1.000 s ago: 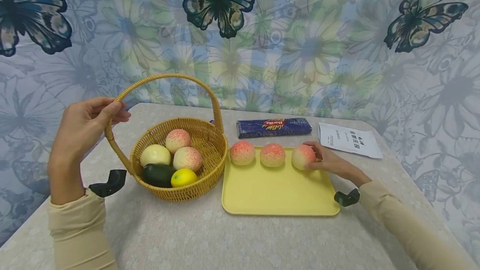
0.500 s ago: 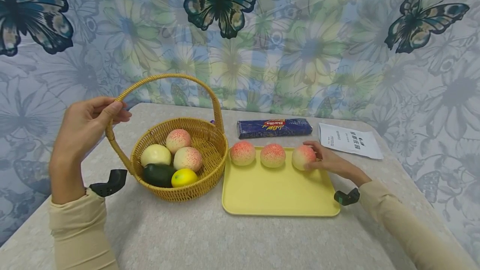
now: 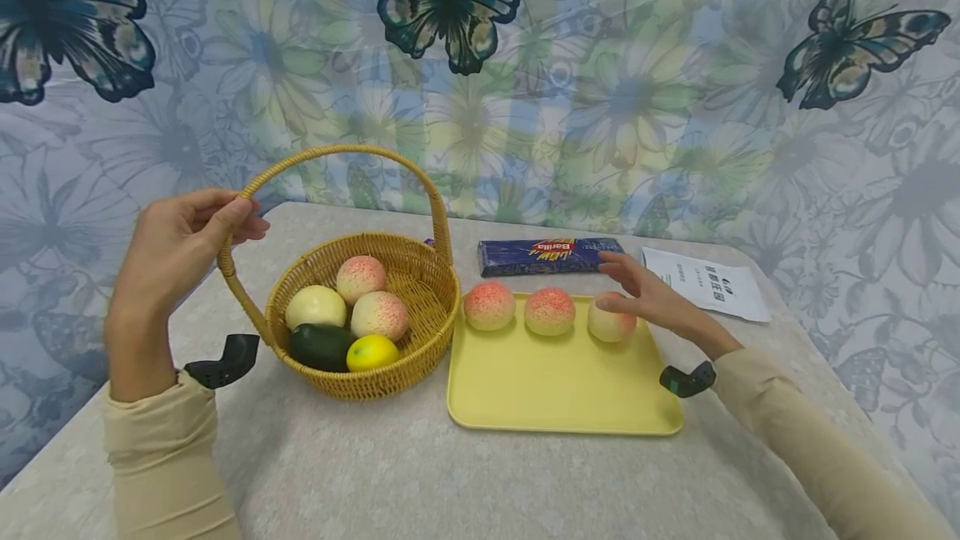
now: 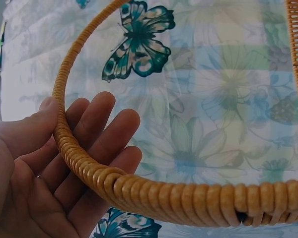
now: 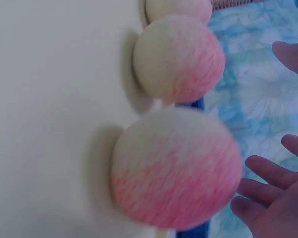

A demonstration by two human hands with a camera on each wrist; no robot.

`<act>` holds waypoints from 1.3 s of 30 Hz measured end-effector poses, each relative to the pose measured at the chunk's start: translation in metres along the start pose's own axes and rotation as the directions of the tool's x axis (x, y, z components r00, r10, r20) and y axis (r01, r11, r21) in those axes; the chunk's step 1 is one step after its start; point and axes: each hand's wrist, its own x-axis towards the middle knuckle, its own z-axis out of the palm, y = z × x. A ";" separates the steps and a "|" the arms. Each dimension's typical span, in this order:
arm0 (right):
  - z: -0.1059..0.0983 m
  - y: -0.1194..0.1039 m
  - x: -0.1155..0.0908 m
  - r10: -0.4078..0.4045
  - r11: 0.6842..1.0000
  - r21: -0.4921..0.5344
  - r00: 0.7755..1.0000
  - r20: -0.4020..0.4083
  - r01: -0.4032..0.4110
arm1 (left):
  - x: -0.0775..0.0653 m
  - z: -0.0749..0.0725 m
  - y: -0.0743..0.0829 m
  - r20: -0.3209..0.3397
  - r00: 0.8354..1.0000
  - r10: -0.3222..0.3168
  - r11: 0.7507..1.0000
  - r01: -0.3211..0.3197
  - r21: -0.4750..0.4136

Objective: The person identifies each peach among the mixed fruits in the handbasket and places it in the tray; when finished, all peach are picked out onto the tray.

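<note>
My left hand (image 3: 176, 248) pinches the wrapped handle (image 4: 69, 144) of a wicker basket (image 3: 438, 340) between thumb and fingers. Inside the basket lie two speckled peaches (image 3: 380, 316), a pale yellow-green round fruit (image 3: 315, 307), a dark green oblong vegetable or fruit (image 3: 321, 347) and a lemon (image 3: 372, 352). Three peaches stand in a row along the back of a yellow tray (image 3: 562, 398): a left one (image 3: 489, 305), a middle one (image 3: 550, 311) and a right one (image 3: 609, 326). Just above the right peach my right hand (image 3: 660, 297) is apart from it, fingers spread, holding nothing.
Behind the tray lies a blue Barilla box (image 3: 525, 257). A white printed packet (image 3: 708, 283) is at the back right of the table (image 3: 337, 473). A butterfly-patterned cloth (image 3: 510, 132) hangs behind the table. The basket's rim stands close against the tray's left edge.
My right hand has let go of the right peach and lifted a little above it, its fingers opening. The peach stays on the tray. My left hand keeps its hold on the handle.
</note>
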 end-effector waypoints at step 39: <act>0.095 -0.137 0.089 -0.305 0.919 -0.144 0.895 0.326 0.366 | 0.000 0.001 0.001 -0.002 1.000 0.004 1.000 -0.004 0.001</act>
